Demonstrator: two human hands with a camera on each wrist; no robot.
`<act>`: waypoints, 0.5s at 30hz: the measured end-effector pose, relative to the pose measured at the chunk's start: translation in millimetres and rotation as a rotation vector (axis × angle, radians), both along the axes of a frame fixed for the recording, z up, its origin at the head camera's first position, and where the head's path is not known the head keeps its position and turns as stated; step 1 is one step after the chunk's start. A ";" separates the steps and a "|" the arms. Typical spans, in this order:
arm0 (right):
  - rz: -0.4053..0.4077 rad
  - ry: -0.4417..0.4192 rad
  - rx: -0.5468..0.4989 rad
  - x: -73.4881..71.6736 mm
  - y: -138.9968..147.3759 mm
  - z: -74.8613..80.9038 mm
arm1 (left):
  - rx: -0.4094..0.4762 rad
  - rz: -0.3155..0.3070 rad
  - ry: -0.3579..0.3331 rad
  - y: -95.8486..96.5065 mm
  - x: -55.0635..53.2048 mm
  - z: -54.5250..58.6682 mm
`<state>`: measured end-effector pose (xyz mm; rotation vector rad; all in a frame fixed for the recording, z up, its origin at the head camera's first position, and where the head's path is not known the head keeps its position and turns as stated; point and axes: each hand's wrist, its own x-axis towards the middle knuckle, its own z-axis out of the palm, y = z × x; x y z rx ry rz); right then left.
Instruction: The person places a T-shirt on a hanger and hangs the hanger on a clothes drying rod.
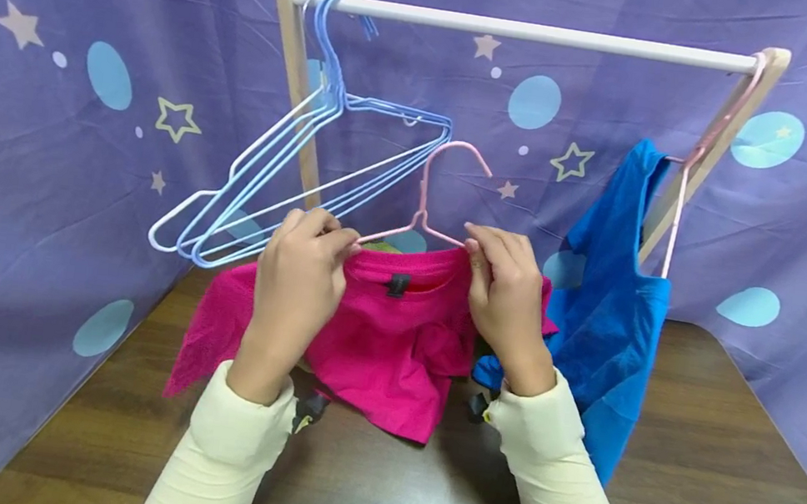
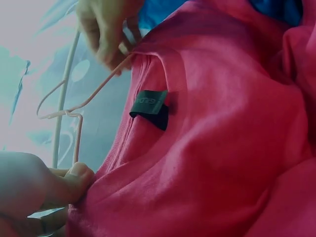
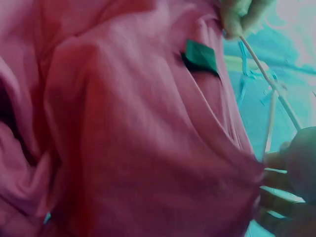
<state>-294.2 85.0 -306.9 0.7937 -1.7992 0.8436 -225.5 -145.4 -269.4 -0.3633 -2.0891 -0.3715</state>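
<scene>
A magenta T-shirt [image 1: 387, 326] hangs on a pink clothes hanger [image 1: 423, 196], whose hook sticks up above the collar. My left hand [image 1: 299, 281] pinches the shirt and the hanger's arm at the collar's left side. At the other side of the collar, my right hand [image 1: 509, 299] pinches shirt and hanger between thumb and fingers. The black neck label [image 2: 149, 102] faces up inside the neckline in the left wrist view. Cloth hides the hanger's lower part. The right wrist view shows the shirt's front [image 3: 138, 138] in folds.
Behind the hands stands a rack with a white rail [image 1: 536, 33]. Several blue and white hangers [image 1: 327, 100] hang at its left end. A blue garment [image 1: 608, 311] hangs from a pink hanger at its right end. Below is a wooden tabletop [image 1: 711, 458], backed by a purple curtain [image 1: 79, 187].
</scene>
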 end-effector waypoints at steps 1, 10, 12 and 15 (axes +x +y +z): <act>-0.007 -0.028 0.005 -0.8 3.0 0.3 | 0.009 0.001 0.007 -2.4 0.0 1.1; -0.071 -0.085 0.102 -7.3 24.8 -0.5 | 0.106 0.021 0.048 -16.7 -1.1 4.8; -0.103 -0.033 0.092 -8.3 26.1 -1.6 | 0.119 0.021 0.038 -18.2 -1.0 4.8; -0.140 0.010 0.063 -11.3 27.6 -4.0 | 0.142 0.033 0.025 -20.9 -0.2 5.1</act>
